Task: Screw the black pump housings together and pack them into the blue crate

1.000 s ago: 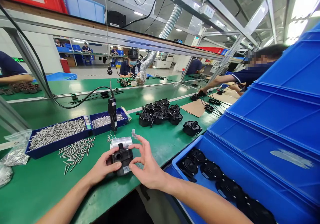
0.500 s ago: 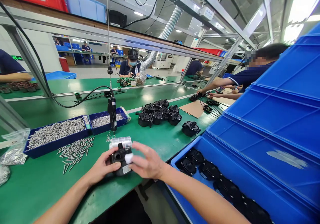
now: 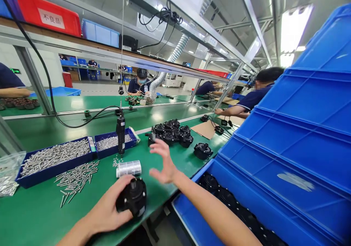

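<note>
My left hand (image 3: 109, 205) is wrapped round a round black part (image 3: 137, 198) at the green table's front edge. Its short spout points up, and small bright dots ring its rim. My right hand (image 3: 163, 162) hangs over the table to the right of it, fingers apart, holding nothing. Just behind the held part lies a silver cylinder (image 3: 128, 168) on its side. A black electric screwdriver (image 3: 121, 134) hangs upright behind the cylinder. Several similar black parts (image 3: 170, 133) stand in a group further back, and one more (image 3: 203, 151) sits apart to their right.
Blue trays of long screws (image 3: 57, 156) and small nuts (image 3: 111, 142) stand at the left, with loose screws (image 3: 78, 180) in front. A blue crate (image 3: 189, 216) holding black parts is at the right, beside tall blue crate walls (image 3: 287, 129). A person (image 3: 253, 88) works beyond.
My right hand has come off the part and moved up, its fingers now spread; the white piece is no longer seen in it. My left hand has lowered and turned the part. The view has shifted.
</note>
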A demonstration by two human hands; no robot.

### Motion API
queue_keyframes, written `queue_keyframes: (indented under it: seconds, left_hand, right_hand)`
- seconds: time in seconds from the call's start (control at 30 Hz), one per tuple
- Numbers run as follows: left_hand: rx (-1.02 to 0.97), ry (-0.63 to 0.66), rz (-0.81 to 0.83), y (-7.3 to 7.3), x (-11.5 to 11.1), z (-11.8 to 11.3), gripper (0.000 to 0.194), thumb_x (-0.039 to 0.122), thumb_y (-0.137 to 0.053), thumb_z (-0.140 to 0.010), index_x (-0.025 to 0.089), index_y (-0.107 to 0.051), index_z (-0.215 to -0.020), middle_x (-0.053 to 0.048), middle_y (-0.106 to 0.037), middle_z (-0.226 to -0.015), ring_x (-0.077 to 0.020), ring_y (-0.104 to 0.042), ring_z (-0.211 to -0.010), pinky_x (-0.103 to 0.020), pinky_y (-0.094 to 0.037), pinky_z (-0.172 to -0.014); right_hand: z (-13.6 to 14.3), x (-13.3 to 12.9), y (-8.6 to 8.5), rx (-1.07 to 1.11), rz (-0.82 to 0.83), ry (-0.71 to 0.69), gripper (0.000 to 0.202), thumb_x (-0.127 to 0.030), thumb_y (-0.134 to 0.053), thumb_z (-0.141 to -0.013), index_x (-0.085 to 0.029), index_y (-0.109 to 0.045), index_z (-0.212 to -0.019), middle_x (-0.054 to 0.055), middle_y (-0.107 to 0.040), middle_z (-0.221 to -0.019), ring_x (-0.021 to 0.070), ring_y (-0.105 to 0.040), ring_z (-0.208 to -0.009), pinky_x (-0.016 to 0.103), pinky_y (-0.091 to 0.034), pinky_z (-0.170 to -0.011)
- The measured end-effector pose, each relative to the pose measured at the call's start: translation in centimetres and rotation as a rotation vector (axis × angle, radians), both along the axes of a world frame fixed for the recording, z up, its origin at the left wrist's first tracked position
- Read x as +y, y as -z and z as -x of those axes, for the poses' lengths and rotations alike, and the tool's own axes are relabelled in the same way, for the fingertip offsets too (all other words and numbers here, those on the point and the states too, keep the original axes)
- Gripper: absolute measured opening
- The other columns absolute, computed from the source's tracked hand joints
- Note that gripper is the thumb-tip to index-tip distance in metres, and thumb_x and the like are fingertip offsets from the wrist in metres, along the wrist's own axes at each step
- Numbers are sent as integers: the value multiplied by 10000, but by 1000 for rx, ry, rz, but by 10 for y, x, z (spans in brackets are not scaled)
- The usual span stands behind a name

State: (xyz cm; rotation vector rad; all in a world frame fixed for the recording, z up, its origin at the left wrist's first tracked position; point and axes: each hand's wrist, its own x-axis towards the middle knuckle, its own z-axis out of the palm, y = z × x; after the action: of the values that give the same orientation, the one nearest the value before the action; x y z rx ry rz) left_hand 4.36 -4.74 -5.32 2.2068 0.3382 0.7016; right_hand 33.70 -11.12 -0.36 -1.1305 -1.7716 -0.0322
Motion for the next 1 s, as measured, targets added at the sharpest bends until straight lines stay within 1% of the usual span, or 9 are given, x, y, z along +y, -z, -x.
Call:
queue_keyframes:
  seconds: [0.07, 0.17, 0.27, 0.4, 0.47, 0.57, 0.7, 0.87, 1.0]
  left_hand:
    - [15, 25, -286, -9, -10, -1, 966, 81, -688, -735, 296, -433, -1642, -123, -472, -1693, -343, -544, -1504, -527, -534, -1212]
    - [17, 62, -674, -20, -23, -7, 1058, 53, -700, -637, 279, -448, -1640, -134, -374, -1753, -432, -394, -1593, -671, -462, -1239]
    - [-22, 101, -878, -24, -28, -17, 812, 137, -762, -697, 250, -600, -1484, -145, -594, -1574, -422, -487, -1522, -734, -398, -1256]
    - [-114, -20, -919, -15, -27, -22, 366, 249, -753, -851, 209, -707, -1212, -102, -749, -1220, -306, -662, -1304, -589, -323, -1348]
    - [-85, -118, -935, -11, -26, -20, 254, 266, -756, -851, 217, -716, -1097, -95, -752, -1200, -328, -644, -1337, -607, -230, -1375]
    - [79, -313, -917, -12, -26, -14, 223, 283, -758, -821, 214, -720, -1029, -144, -731, -1325, -452, -491, -1508, -762, -66, -1339]
    - [94, -470, -973, -19, -34, -12, 524, 165, -688, -887, 190, -650, -1409, -238, -454, -1681, -453, -177, -1671, -793, 38, -1298]
    - [-168, -175, -967, -11, -53, -23, 914, 13, -719, -884, 335, -360, -1661, -184, -144, -1821, -399, -286, -1650, -627, -371, -1291]
    - [-205, -72, -776, 8, -57, -29, 960, -31, -651, -915, 376, -249, -1687, -156, -252, -1789, -360, -350, -1628, -624, -495, -1211]
  right_hand:
    - [-34, 27, -3, 200, 4, 261, 640, -369, -706, -944, -313, -396, -1501, 166, -244, -1664, 327, -542, -1403, 551, -602, -1085]
    - [-68, 71, -2, 295, 45, 391, 643, -306, -663, -937, -263, -372, -1509, 196, -165, -1666, 316, -530, -1396, 559, -590, -1112]
    - [-81, 106, 1, 345, 110, 431, 793, -271, -737, -839, -248, -347, -1529, 214, -158, -1662, 338, -535, -1392, 571, -586, -1113]
    - [-80, 119, 2, 446, 202, 457, 934, -236, -761, -748, -253, -306, -1563, 228, -261, -1610, 244, -715, -1044, 561, -621, -1031]
    - [-74, 108, 3, 487, 234, 436, 931, -240, -742, -746, -283, -304, -1566, 208, -291, -1614, 201, -731, -957, 535, -630, -1009]
    - [-58, 70, 5, 541, 276, 365, 930, -265, -734, -764, -362, -270, -1564, 175, -260, -1676, 222, -738, -1089, 465, -649, -959]
    - [-25, 3, 0, 608, 357, 232, 913, -253, -739, -818, -429, -226, -1552, 146, -267, -1695, 246, -714, -1242, 422, -646, -944]
    - [18, -51, -20, 810, 563, -65, 1047, -187, -862, -777, -498, -219, -1542, 109, -223, -1709, 290, -623, -1378, 368, -632, -868]
    - [43, -50, -26, 910, 696, -222, 1094, -223, -919, -717, -458, -216, -1522, 151, -239, -1682, 332, -609, -1387, 284, -604, -708]
